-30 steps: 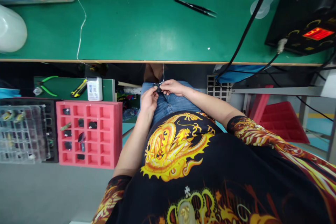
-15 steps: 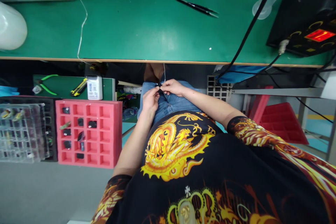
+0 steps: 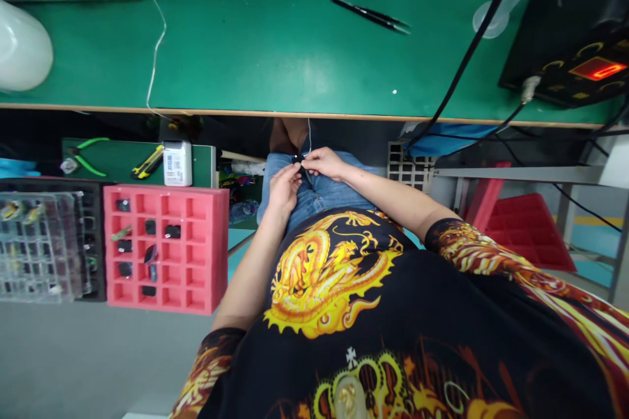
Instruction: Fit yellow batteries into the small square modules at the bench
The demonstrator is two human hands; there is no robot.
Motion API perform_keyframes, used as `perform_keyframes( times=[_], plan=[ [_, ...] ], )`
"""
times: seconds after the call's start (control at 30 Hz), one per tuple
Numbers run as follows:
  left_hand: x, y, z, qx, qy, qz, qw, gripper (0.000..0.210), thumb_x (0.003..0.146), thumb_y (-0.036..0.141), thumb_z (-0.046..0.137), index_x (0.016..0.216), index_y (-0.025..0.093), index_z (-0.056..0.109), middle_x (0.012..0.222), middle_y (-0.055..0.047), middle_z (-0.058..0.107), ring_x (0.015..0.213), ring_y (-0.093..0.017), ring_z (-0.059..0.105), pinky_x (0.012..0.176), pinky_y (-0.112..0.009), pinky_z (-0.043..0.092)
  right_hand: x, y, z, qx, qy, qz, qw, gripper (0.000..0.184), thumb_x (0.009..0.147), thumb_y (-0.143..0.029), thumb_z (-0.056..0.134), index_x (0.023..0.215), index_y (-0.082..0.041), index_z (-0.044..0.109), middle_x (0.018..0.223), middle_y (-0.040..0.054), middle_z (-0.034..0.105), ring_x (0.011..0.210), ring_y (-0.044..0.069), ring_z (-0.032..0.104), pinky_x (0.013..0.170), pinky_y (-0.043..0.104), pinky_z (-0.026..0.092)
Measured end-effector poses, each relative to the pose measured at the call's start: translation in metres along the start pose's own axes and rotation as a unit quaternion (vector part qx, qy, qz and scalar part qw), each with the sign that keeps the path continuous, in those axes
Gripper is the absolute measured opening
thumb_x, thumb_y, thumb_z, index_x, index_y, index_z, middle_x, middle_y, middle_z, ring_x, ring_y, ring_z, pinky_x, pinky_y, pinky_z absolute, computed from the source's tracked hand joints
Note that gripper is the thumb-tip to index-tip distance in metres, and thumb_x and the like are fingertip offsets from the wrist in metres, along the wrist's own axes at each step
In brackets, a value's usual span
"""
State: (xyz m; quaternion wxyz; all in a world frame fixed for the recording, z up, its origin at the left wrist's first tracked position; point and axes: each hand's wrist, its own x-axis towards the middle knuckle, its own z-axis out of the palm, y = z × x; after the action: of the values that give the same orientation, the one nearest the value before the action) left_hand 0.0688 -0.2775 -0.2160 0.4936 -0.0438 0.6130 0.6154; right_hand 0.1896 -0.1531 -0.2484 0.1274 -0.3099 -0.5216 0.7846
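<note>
Over my lap, just below the bench edge, both hands meet at a small black part (image 3: pixel 297 159). My left hand (image 3: pixel 285 186) has its fingers closed on the part from the left. From the right, the fingertips of my right hand (image 3: pixel 322 162) pinch at the same part. A thin white cord (image 3: pixel 309 133) hangs close above the right fingertips; whether it joins the part I cannot tell. Fingers cover most of the part, and its exact kind is too small to make out.
Black tweezers (image 3: pixel 369 15) lie on the green bench (image 3: pixel 246 52). A black device with a red display (image 3: pixel 597 69) stands at right. To my left are a pink foam tray (image 3: pixel 219 249) holding several black parts, a yellow utility knife (image 3: pixel 147 163) and green-handled pliers (image 3: pixel 91 157).
My left hand has shifted very slightly to the right along with the black part. The right hand stays nearly still at it, and the whole view has moved a little.
</note>
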Motion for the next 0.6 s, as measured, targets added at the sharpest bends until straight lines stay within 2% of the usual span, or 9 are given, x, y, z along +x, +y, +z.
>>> perform_keyframes(
  times=[0.2,0.37,0.6],
  plan=[
    [-0.002,-0.002,-0.001,0.004,0.006,0.02,1.0,0.046,0.057,0.03,0.106,0.092,0.016,0.08,0.086,-0.004,0.075,0.073,-0.013,0.067,0.064,-0.024,0.049,0.001,0.002,0.0,0.0,0.007,0.003,1.0,0.033,0.083,-0.039,0.084,0.069,-0.013,0.07,0.06,-0.001,0.063,0.053,0.007,0.053,0.049,0.017,0.041],
    [0.0,-0.003,0.0,0.016,0.034,0.038,0.999,0.043,0.056,0.028,0.105,0.089,0.014,0.08,0.08,-0.005,0.074,0.072,-0.015,0.068,0.064,-0.025,0.049,0.0,0.0,0.001,0.001,0.009,0.005,1.0,0.035,0.083,-0.041,0.085,0.069,-0.013,0.07,0.061,-0.0007,0.064,0.054,0.007,0.053,0.049,0.017,0.042],
    [0.004,-0.003,0.006,0.003,0.036,0.054,0.998,0.041,0.058,0.028,0.104,0.086,0.014,0.079,0.078,-0.005,0.073,0.07,-0.014,0.067,0.065,-0.025,0.049,-0.003,-0.008,0.005,0.029,0.025,0.04,0.998,0.031,0.083,-0.038,0.088,0.074,-0.013,0.071,0.064,-0.0018,0.064,0.056,0.007,0.055,0.047,0.015,0.043]
  ],
)
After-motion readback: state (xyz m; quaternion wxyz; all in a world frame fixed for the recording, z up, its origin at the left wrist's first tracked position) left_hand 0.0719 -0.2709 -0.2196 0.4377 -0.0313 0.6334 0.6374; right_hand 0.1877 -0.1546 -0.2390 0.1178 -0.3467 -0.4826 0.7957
